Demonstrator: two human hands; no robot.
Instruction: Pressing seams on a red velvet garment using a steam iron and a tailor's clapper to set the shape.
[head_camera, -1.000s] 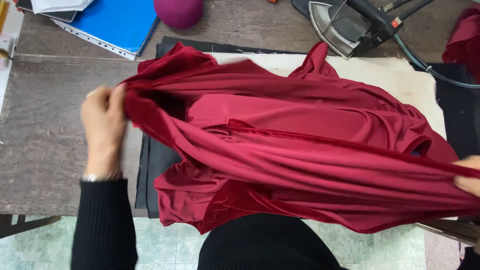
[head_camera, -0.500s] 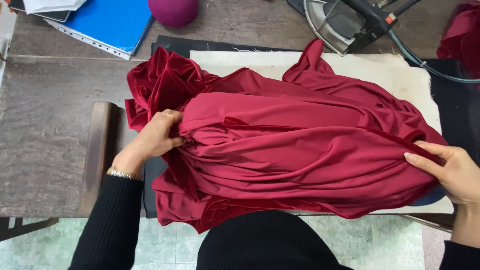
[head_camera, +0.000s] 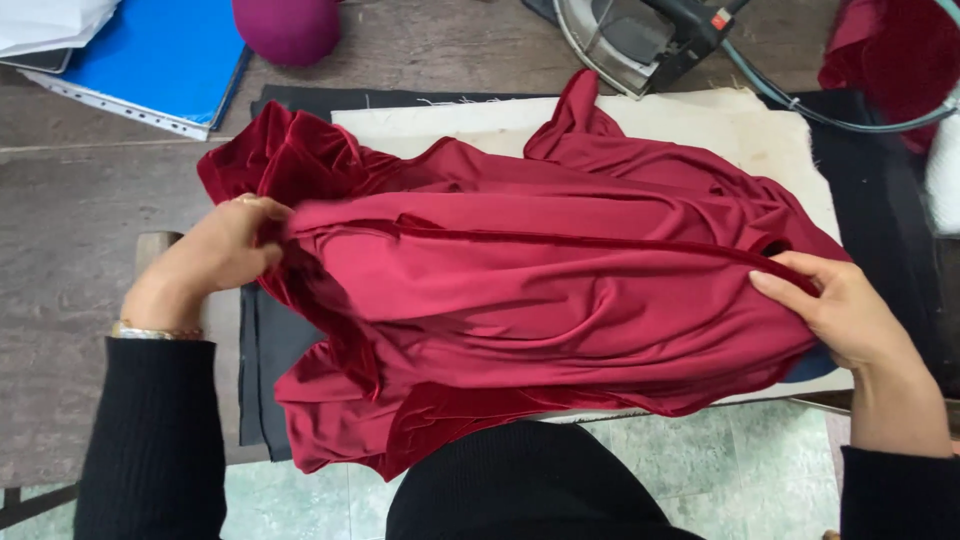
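- Fabric: dark red garment (head_camera: 560, 290) spread on pressing pad (head_camera: 700, 125) on bench, soft, limp, likely slippery.
- Left hand (head_camera: 215, 255) pinches its bunched left edge; right hand (head_camera: 835, 305) grips the seam end.
- Best held along seams.

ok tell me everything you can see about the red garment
The red garment is a deep crimson cloth, part satin-smooth, part velvety at its edges. It lies bunched and creased over a cream pressing pad, its lower edge hanging off the front. The left hand grips its left end; the right hand pinches a seam at the right.
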